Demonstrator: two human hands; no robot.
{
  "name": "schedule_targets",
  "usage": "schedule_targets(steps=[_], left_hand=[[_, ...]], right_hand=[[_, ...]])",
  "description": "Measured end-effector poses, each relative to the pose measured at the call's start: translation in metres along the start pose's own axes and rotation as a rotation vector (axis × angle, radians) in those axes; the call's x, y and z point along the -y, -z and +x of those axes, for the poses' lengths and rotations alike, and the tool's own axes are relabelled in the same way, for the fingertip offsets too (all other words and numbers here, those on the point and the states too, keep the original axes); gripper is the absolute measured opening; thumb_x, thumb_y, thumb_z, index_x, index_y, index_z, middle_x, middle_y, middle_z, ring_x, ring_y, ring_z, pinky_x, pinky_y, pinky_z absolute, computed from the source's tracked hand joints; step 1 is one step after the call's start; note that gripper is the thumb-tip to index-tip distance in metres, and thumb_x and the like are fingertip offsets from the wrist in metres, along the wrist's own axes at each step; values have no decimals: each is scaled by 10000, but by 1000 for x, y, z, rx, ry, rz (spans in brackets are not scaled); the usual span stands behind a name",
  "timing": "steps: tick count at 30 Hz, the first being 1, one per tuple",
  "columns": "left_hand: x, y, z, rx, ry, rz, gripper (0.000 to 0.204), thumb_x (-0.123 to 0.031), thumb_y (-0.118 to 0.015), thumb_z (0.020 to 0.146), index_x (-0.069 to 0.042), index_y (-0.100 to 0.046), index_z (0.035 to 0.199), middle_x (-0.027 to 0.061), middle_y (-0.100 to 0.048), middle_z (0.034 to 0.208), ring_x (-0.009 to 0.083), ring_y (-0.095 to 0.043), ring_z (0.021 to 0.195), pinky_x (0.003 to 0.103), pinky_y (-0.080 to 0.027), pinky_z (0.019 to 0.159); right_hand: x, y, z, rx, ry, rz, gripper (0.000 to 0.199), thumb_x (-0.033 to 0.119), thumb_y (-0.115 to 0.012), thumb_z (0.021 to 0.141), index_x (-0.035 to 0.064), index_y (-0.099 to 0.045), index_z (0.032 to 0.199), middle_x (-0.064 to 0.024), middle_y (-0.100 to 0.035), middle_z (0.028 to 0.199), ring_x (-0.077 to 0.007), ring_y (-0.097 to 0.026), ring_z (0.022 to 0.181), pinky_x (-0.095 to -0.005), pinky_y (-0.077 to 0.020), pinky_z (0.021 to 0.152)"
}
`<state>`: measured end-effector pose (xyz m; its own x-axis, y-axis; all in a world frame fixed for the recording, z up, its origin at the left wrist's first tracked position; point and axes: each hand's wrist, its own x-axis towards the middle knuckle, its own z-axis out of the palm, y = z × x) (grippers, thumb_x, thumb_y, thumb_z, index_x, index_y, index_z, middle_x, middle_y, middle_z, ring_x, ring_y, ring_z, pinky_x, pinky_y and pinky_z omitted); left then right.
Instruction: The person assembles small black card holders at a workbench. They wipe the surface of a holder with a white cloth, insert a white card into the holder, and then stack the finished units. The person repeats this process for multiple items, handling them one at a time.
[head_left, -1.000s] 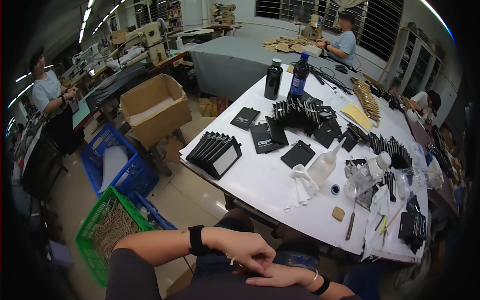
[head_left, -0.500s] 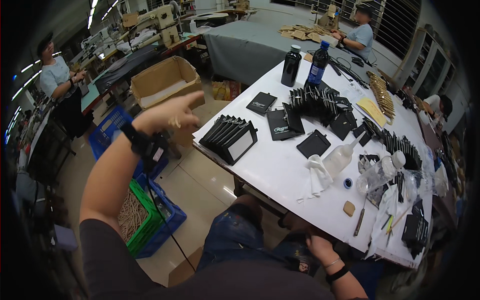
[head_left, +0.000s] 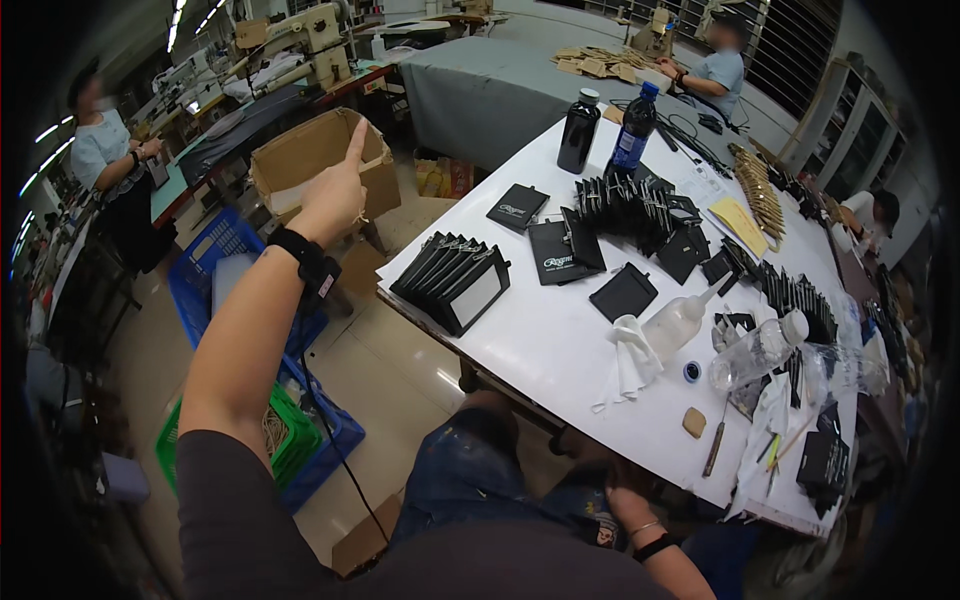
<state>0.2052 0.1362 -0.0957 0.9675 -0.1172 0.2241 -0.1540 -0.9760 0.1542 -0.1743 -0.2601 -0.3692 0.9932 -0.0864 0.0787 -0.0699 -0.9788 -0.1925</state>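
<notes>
My left hand (head_left: 335, 195) is raised in front of the cardboard box (head_left: 285, 170), its index finger stretched out and the others curled in. It holds nothing. Down by my thigh and the table's near edge rests my right hand (head_left: 630, 507); its fingers are mostly hidden. On the white table (head_left: 540, 365), a row of black wallet-like cases (head_left: 452, 280) stands upright at the left edge. More flat black cases (head_left: 565, 250) lie behind it, beside a dense black bundle with metal clips (head_left: 625, 210).
A dark bottle (head_left: 579, 130), a blue-labelled bottle (head_left: 632, 130), a squeeze bottle (head_left: 675, 325) and a clear bottle (head_left: 758, 352) are on the table. Green (head_left: 300, 440) and blue crates (head_left: 205, 250) stand on the floor. Two co-workers (head_left: 105, 150) (head_left: 715, 80) are farther off.
My left hand has turned, its pointing finger swinging from rightward to upward and away. My right hand stays low by the table edge. The view has shifted slightly.
</notes>
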Motion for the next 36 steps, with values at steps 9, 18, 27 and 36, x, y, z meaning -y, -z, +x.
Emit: schedule_targets(steps=[9, 18, 27, 36], left_hand=[[100, -67, -166, 1273, -144, -311, 891, -520, -679, 763, -18, -311, 1400, 221, -607, 1100, 301, -595, 1005, 361, -475, 850], [180, -109, -429, 1828, 96, 345, 859, -543, -600, 807, -81, -252, 1442, 150, -371, 1402, 275, -370, 1282, 420, -312, 1042], [62, -42, -325, 1968, -264, 467, 721, -470, -573, 857, -96, -313, 1416, 141, -512, 1275, 298, -495, 1163, 412, -395, 974], [-153, 142, -112, 1283, -874, 8, 759, -269, -637, 873, -140, -175, 1461, 107, -691, 913, 221, -678, 830, 311, -535, 767]], right_hand=[[7, -4, -3, -75, -2, -49, 300, 235, -604, 797, 85, -571, 1055, -180, -591, 1011, -379, -547, 973, -497, -425, 844], [1, 0, 2, 39, -7, 105, 317, 230, -598, 801, 68, -562, 1071, -193, -583, 1009, -378, -553, 941, -475, -437, 822], [-10, -5, -4, 3, 18, 120, 322, 219, -596, 791, 73, -560, 1076, -191, -583, 1022, -379, -555, 937, -473, -441, 818], [-7, 11, -9, -110, 13, 51, 272, 236, -588, 802, 86, -579, 1028, -171, -594, 971, -375, -573, 898, -481, -467, 773]])
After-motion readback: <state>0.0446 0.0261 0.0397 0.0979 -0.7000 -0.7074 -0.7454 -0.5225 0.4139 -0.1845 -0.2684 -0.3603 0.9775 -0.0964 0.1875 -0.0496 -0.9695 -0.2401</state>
